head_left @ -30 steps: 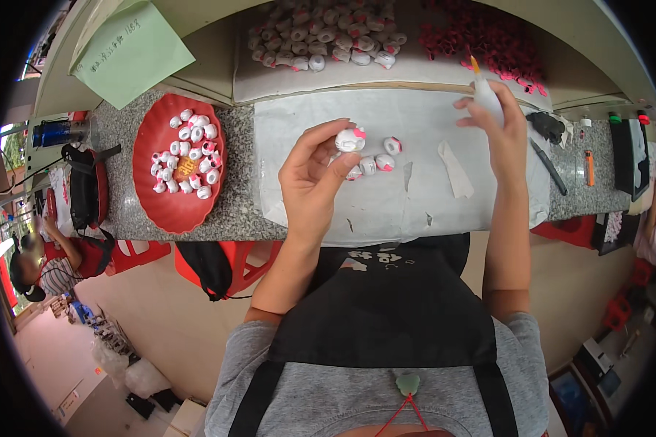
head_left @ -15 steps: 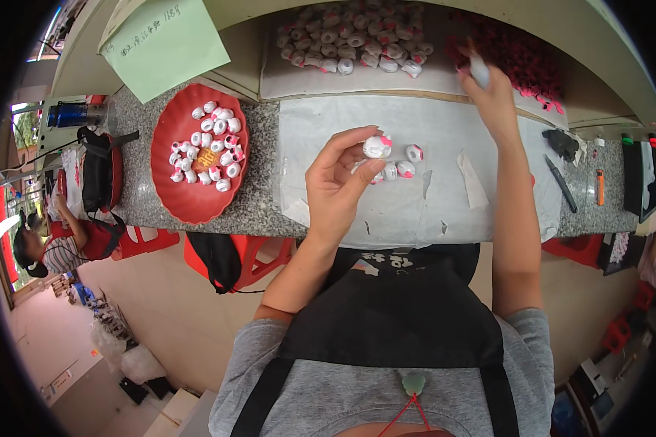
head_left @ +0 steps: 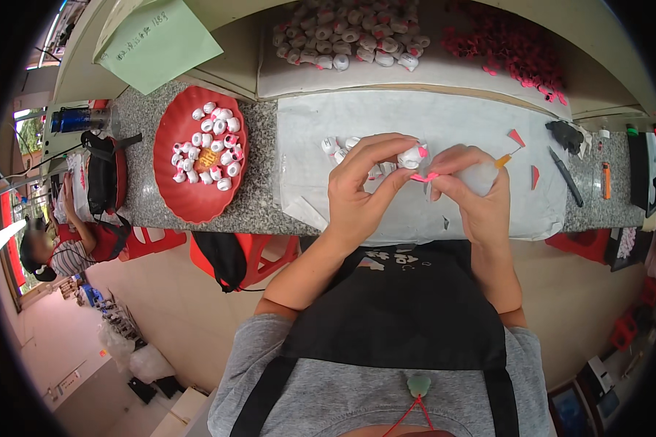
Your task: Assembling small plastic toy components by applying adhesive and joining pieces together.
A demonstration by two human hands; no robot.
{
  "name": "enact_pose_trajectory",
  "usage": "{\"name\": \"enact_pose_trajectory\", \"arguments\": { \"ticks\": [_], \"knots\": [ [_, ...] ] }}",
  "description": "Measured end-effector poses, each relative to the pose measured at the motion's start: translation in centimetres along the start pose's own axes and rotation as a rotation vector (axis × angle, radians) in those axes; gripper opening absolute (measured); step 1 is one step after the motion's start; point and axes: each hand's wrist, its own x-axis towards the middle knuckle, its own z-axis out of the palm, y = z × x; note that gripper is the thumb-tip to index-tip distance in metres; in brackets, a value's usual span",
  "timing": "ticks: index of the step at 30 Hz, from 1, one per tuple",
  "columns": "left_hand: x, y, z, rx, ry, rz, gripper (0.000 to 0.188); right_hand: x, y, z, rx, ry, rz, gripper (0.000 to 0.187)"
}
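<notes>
Above the sheet [head_left: 521, 213], the left hand [head_left: 368, 186] pinches a white ball [head_left: 410, 157] that shows some pink. Also above the sheet, the right hand [head_left: 481, 195] grips a bottle [head_left: 477, 178], its fingertips at a pink piece [head_left: 425, 177] close to the ball; whether piece and ball touch, I cannot tell. This ball looks only partway done. More balls [head_left: 328, 145] lie on the sheet. Left of the sheet, on the desk [head_left: 261, 198], a plate [head_left: 165, 171] bears others, several showing pink. Beyond the sheet, large heaps of balls [head_left: 346, 35] and pink pieces [head_left: 516, 54] suggest much is left.
</notes>
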Motion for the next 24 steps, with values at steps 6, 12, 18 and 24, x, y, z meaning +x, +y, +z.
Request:
{"name": "enact_pose_trajectory", "arguments": {
  "ticks": [6, 12, 18, 24],
  "knots": [
    [0.0, 0.3, 0.0, 0.126, -0.022, 0.068, 0.027, -0.1, 0.5, -0.1, 0.002, 0.044, 0.020, 0.008],
    [-0.2, 0.6, -0.4, -0.150, -0.090, -0.040, 0.026, -0.2, 1.5, -0.2, -0.223, 0.076, -0.121, 0.021],
    [-0.5, 0.8, -0.8, -0.389, -0.151, -0.177, 0.025, 0.0, -0.3, 0.1, -0.242, -0.115, -0.016, 0.030],
    [-0.6, 0.5, -1.0, -0.395, -0.193, -0.179, 0.022, -0.4, 0.4, -0.2, -0.126, -0.110, 0.028, 0.023]
  ]
}}
